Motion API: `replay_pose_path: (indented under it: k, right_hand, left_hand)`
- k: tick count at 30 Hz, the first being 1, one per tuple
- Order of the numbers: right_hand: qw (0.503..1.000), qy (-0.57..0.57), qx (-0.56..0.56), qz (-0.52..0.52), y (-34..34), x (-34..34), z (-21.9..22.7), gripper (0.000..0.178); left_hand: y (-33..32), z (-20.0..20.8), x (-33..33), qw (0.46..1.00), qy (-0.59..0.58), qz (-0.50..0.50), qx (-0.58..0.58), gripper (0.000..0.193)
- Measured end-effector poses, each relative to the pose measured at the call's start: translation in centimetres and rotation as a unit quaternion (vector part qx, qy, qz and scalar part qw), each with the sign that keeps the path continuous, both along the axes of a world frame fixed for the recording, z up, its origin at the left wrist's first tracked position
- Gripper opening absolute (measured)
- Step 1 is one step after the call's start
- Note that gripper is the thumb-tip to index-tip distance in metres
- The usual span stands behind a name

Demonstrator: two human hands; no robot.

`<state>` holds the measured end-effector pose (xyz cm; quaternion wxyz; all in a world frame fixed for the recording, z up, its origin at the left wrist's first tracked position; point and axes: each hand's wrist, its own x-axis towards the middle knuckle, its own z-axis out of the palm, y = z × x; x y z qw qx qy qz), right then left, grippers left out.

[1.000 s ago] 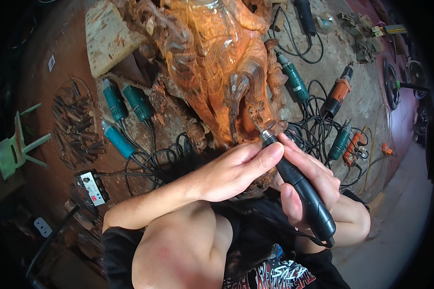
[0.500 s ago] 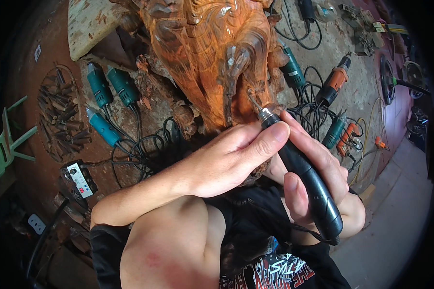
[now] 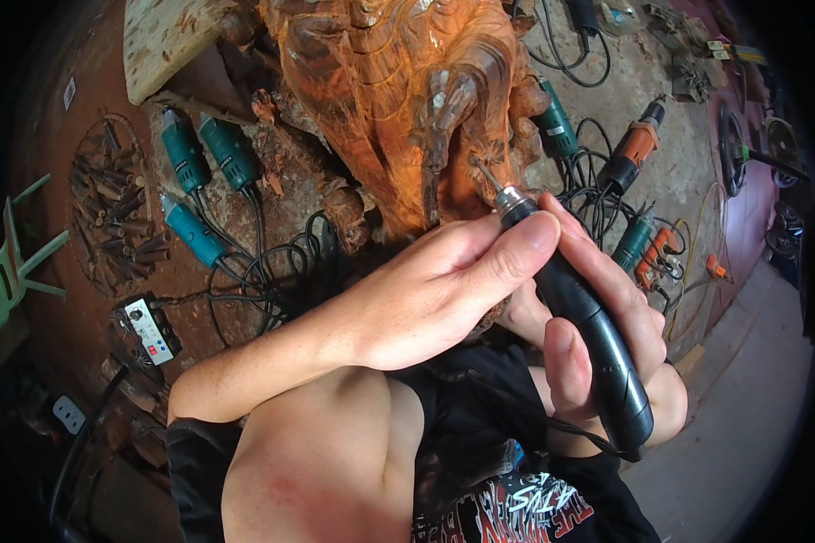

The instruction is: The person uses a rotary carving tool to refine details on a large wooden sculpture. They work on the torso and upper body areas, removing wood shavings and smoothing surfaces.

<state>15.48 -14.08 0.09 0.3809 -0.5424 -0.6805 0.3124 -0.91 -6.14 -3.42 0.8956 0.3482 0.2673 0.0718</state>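
A black rotary carving handpiece (image 3: 618, 380) with a silver collar and a thin bit slants across in front of me. Its bit points up-left at the lower part of a reddish-brown wooden carving (image 3: 358, 109) with flowing grooved lines; whether it touches the wood is hard to tell. My left hand (image 3: 448, 294) closes on the handpiece just behind the collar, thumb on top. Around the body from the right wraps my right hand (image 3: 641, 326), its thumb apart on the near side. A dark cord trails from the handpiece's rear end.
Green power tools (image 3: 228, 154) and a blue one (image 3: 188, 233) lie left with tangled cords. Right of the carving are another green tool (image 3: 555, 122) and an orange-black one (image 3: 636, 149). Farther left sit a tray of bits (image 3: 118, 204), a control box (image 3: 149, 331) and a green chair (image 3: 4, 271).
The handpiece and both hands have shifted slightly right, and the bit sits a little higher against the carving. Both hands keep their hold.
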Motion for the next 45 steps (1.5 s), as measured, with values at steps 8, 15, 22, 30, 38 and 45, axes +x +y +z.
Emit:
replay_pose_path:
  k: [8,15,22,30,38,45]
  right_hand:
    - [0.999,0.005,0.005,-0.031,0.1,-0.6,0.0,0.049]
    - [1.000,-0.008,-0.009,-0.024,0.3,-0.8,0.4,0.049]
    - [0.999,0.013,0.002,-0.048,-0.2,-0.7,0.1,0.048]
    - [1.000,-0.008,0.014,-0.021,-0.1,-0.5,0.0,0.050]
    - [1.000,-0.014,0.026,-0.005,-0.1,-0.1,-0.2,0.049]
    - [0.999,0.020,0.008,-0.044,0.2,-1.3,0.4,0.044]
  left_hand:
    - [-0.1,0.1,0.2,0.999,-0.028,0.040,0.018,0.051]
    - [-1.0,0.4,1.0,0.991,-0.023,0.133,-0.006,0.051]
    - [-0.3,0.0,0.2,0.999,-0.018,0.040,0.032,0.050]
    - [-0.1,0.0,0.2,0.999,-0.024,0.024,0.028,0.050]
    - [-0.1,0.0,0.1,0.999,-0.024,0.019,0.028,0.049]
    - [-0.3,0.1,0.1,0.998,-0.027,0.057,0.021,0.049]
